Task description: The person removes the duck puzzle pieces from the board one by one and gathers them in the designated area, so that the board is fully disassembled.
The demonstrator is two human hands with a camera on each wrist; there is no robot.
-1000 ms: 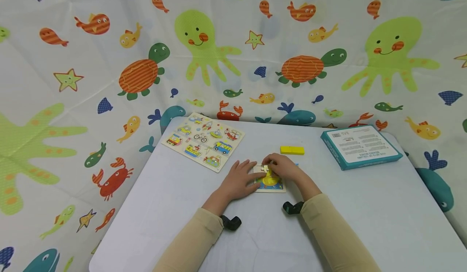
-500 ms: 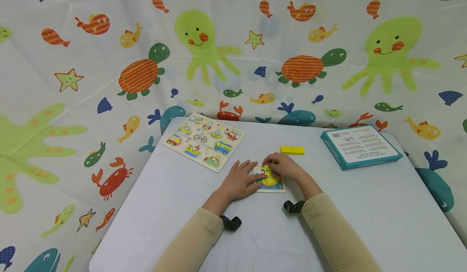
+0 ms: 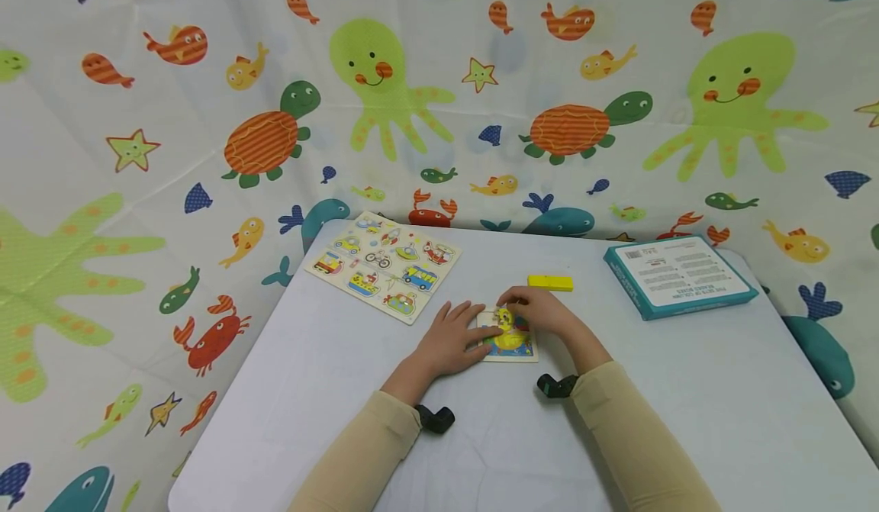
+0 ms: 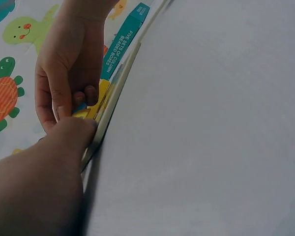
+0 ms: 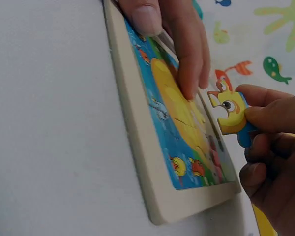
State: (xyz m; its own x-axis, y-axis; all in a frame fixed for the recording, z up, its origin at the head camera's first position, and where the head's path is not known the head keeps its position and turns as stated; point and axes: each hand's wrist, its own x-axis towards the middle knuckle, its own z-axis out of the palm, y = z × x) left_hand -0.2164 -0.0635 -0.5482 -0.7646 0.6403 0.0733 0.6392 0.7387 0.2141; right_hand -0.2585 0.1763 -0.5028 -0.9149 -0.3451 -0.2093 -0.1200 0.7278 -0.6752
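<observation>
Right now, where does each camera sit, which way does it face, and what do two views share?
Head: worn on the head, facing forward and down at the white table; sleeves, left hand and right hand show.
Left wrist: on that wrist, looking low along the puzzle board toward the teal box; both hands show.
Right wrist: on that wrist, looking across the puzzle board; the right hand pinches a puzzle piece and the left hand's fingers show.
Shared: both wrist views catch the puzzle board and parts of both hands.
</observation>
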